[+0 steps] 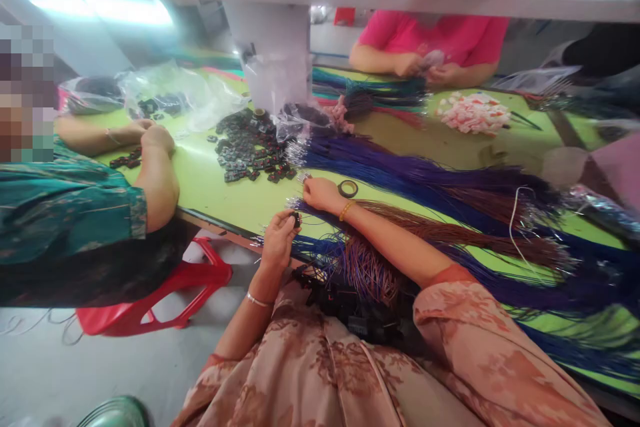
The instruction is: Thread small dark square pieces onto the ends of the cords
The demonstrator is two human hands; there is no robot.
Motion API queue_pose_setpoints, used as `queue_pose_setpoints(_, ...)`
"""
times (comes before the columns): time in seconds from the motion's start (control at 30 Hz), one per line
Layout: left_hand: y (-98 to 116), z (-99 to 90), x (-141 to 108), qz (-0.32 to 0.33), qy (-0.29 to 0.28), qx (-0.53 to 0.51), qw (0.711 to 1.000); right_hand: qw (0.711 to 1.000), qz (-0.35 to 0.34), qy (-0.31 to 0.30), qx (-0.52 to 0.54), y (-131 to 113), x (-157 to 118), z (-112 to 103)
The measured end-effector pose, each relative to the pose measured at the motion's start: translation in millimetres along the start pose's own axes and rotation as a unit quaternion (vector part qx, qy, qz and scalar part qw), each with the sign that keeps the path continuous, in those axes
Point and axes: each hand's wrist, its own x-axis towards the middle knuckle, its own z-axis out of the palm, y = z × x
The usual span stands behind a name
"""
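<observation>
Between the thumb and fingers of my left hand (279, 240) is a small black plastic connector (296, 219), held near the table's front edge. My right hand (320, 193) reaches out over the wires, its fingertips pinched at the metal-tipped ends of a blue wire bundle (360, 155); whether a single wire is in them is too small to tell. Just right of that hand lies a roll of black tape (348, 189). Brown wires (430, 223) run under my right forearm. Finished-looking connectors with wires (370, 310) rest on my lap.
A heap of black connectors (250, 147) lies beyond my hands. A co-worker in teal (75, 207) sits at left by a red stool (165, 293); another in pink (435, 47) works opposite, near pale pink connectors (473, 113). A shelf (450, 3) spans the top.
</observation>
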Motion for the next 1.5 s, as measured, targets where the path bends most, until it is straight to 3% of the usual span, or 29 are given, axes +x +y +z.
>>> queue_pose_setpoints(0.13, -0.8, -1.3, 0.3, 0.000, -0.004, -0.007, 1.000, 1.000, -0.001, -0.003, -0.019, -6.8, 1.1, 5.8)
queue_pose_setpoints(0.27, -1.3, -2.1, 1.1, 0.000, -0.006, -0.009, 1.000, 0.994, -0.042, 0.049, 0.092, -4.7, -3.3, 4.4)
queue_pose_setpoints(0.43, -1.8, -2.9, 0.4, 0.001, -0.013, -0.007, 1.000, 0.941, -0.097, 0.073, 0.315, -3.5, -13.1, 5.7)
queue_pose_setpoints(0.6, -2.2, -2.3, -0.5, 0.008, -0.017, -0.016, 1.000, 0.904, -0.121, 0.050, 0.408, -4.8, -34.8, 4.5)
queue_pose_setpoints(0.73, -1.6, -1.3, -0.8, 0.010, -0.014, -0.019, 1.000, 0.912, -0.132, 0.048, 0.385, -4.4, -51.0, 3.2)
queue_pose_setpoints(1.1, 0.1, -3.9, -0.5, -0.001, -0.033, -0.036, 0.999, 0.971, -0.142, 0.069, 0.177, -11.1, -70.6, 3.0)
queue_pose_setpoints(1.5, 0.8, -2.9, -1.3, -0.002, -0.034, -0.041, 0.999, 0.986, -0.119, 0.051, 0.107, -14.8, -73.2, -0.2)
